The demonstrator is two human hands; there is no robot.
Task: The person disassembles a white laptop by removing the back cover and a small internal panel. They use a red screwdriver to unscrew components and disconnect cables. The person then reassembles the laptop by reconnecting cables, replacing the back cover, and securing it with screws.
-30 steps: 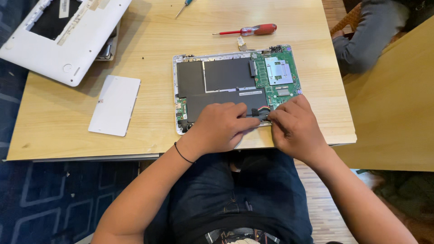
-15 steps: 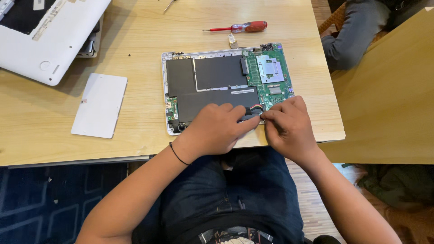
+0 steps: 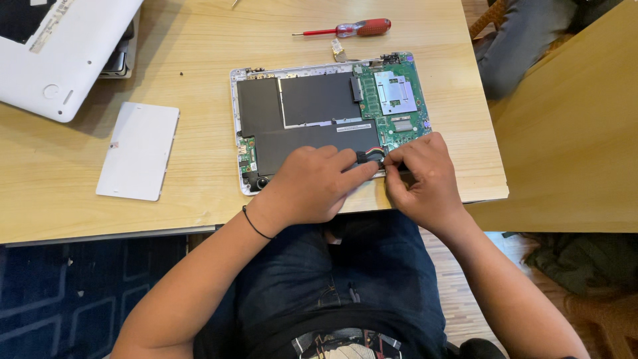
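Both hands sit a little lower and further left in the view than a moment ago, though they hold the same spot on the opened laptop. One left hand (image 3: 312, 186) lies knuckles-up over the near edge of the opened laptop (image 3: 329, 119), its fingertips pressed down on a small black part (image 3: 367, 157) with red and black wires; its grip is closed onto that part. One right hand (image 3: 425, 176) meets it from the other side, thumb and forefinger pinched together just beside the same part; whether they clamp the part or something thinner I cannot tell.

One laptop base lies open on the bench (image 3: 199, 66), showing one large black battery pack (image 3: 306, 116) in an L shape and one green circuit board (image 3: 395, 100) with a silvery square plate on it. A white strip label sits along the battery's lower edge.

The laptop's near edge runs close to the bench's front edge, under the wrists, so little room is left there. Bare wood lies open to the left.

One white rectangular panel (image 3: 138, 151) lies well left of the laptop. One white cover (image 3: 60, 46), bearing a pale strip label, sits at the far left corner. One red-handled screwdriver (image 3: 352, 28) lies beyond the laptop. Another person's grey trouser leg (image 3: 525, 40) shows past the right edge.
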